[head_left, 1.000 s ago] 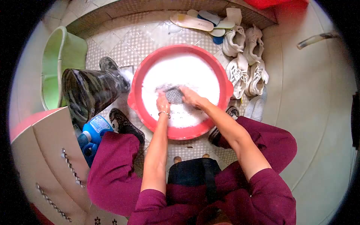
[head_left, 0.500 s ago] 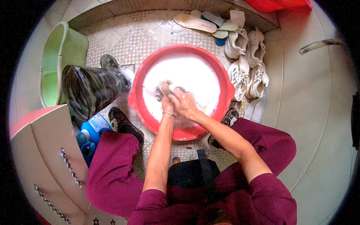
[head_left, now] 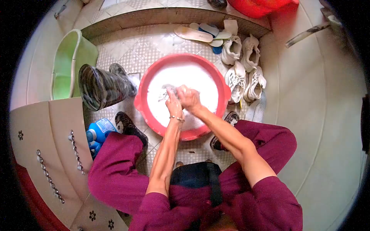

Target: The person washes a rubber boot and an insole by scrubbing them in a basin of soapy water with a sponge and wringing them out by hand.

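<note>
A red plastic basin [head_left: 144,90] filled with white suds stands on the tiled floor between my feet. Over the foam, my left hand [head_left: 173,103], with a bracelet at the wrist, is closed on a small grey-white soapy bundle [head_left: 166,91]. Its kind is hard to make out; it looks limp and stringy. My right hand [head_left: 189,98] is closed like a fist against the same bundle, right beside the left hand. Foam and the fingers hide part of the bundle.
White sneakers [head_left: 235,79] and several insoles [head_left: 196,34] lie right of the basin. At left are a dark rubber boot [head_left: 106,86], a green tub [head_left: 85,48], blue bottles [head_left: 102,129] and a cabinet [head_left: 58,127]. A step [head_left: 154,18] runs along the back.
My hands have shifted against each other over the suds; the right fist now sits higher, and more of the bundle shows at the left. The camera view has tilted slightly.
</note>
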Demonstrator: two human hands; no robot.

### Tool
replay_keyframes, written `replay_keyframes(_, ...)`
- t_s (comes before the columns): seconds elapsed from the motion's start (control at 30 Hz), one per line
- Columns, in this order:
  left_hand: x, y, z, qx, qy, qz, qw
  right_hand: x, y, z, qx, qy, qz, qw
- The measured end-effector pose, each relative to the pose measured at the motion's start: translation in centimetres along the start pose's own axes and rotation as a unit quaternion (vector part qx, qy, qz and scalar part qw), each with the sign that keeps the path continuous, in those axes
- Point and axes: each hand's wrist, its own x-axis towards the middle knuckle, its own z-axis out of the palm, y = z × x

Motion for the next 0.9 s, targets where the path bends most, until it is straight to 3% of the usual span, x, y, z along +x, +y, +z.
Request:
replay_keyframes(0.03,-0.4,-0.1,-0.1,0.040,0.030,0.021,0.999,-0.2,0.3,-0.4,0.062,-0.008,0.066,0.996)
replay_keyframes(0.1,0.9,0.9,0.6,0.022,-0.001,0.032,0.999,-1.0,-0.6,1.3,0.045,0.020,0.120,0.992)
replay_keyframes(0.13,0.5,0.9,-0.2,0.019,-0.021,0.022,0.999,-0.2,-3.3,-1.8,0.153,0.032,0.099,0.983)
replay_keyframes(0.17,0.0,0.7,-1.1,0.017,-0.042,0.008,0.999,-1.3,-3.3,-1.2,0.154,0.027,0.109,0.982)
replay_keyframes(0.23,-0.3,0.5,-0.3,0.066,0.010,0.029,0.997,-0.8,-1.3,0.2,0.039,0.046,-0.003,0.998)
replay_keyframes(0.27,-0.4,-0.7,-0.3,0.097,0.016,0.094,0.991,-0.8,-0.1,-0.1,-0.006,-0.002,0.004,1.000)
replay_keyframes(0.3,-0.3,-0.5,0.1,0.095,0.014,0.097,0.991,-0.7,0.5,0.0,-0.007,0.001,0.001,1.000)
replay_keyframes(0.37,-0.3,0.0,0.3,0.010,-0.006,-0.039,0.999,-0.9,1.5,0.4,0.067,-0.054,0.152,0.985)
replay_keyframes(0.4,1.1,-0.6,-1.1,0.044,-0.028,-0.065,0.996,-0.7,2.0,0.1,0.090,-0.123,0.207,0.966)
replay_keyframes(0.43,3.0,-1.7,-2.5,0.047,-0.024,-0.069,0.996,-1.0,3.0,0.5,0.093,-0.127,0.211,0.965)
replay_keyframes(0.47,5.2,-3.0,-3.6,0.129,0.014,-0.016,0.991,-1.2,4.3,1.1,0.152,-0.166,0.257,0.940)
replay_keyframes(0.53,7.1,-3.5,-4.2,0.343,0.065,0.081,0.933,-1.5,6.2,2.2,0.247,-0.226,0.292,0.896)
replay_keyframes(0.57,7.9,-3.9,-4.7,0.345,0.066,0.075,0.933,-1.9,6.8,3.1,0.248,-0.230,0.296,0.893)
replay_keyframes(0.63,9.3,-5.4,-5.9,0.596,0.083,0.203,0.772,-3.0,7.7,4.9,0.254,-0.227,0.309,0.888)
replay_keyframes(0.67,9.9,-6.4,-6.4,0.599,0.082,0.196,0.772,-4.3,8.5,6.8,0.187,-0.172,0.202,0.946)
replay_keyframes(0.7,10.0,-7.1,-6.6,0.627,0.076,0.172,0.756,-4.8,8.4,7.4,0.188,-0.177,0.207,0.944)
replay_keyframes(0.77,10.7,-7.9,-7.1,0.656,0.070,0.145,0.737,-5.8,7.5,8.6,0.044,-0.323,0.305,0.895)
replay_keyframes(0.83,10.8,-8.8,-7.8,0.710,-0.020,0.204,0.674,-6.6,7.6,9.6,0.080,-0.328,0.317,0.886)
replay_keyframes(0.87,11.4,-9.5,-7.5,0.671,0.061,0.091,0.734,-7.5,7.7,10.5,0.153,-0.261,0.300,0.905)
replay_keyframes(0.9,11.9,-9.2,-7.4,0.669,0.064,0.093,0.735,-7.3,7.9,11.2,0.223,-0.185,0.272,0.918)
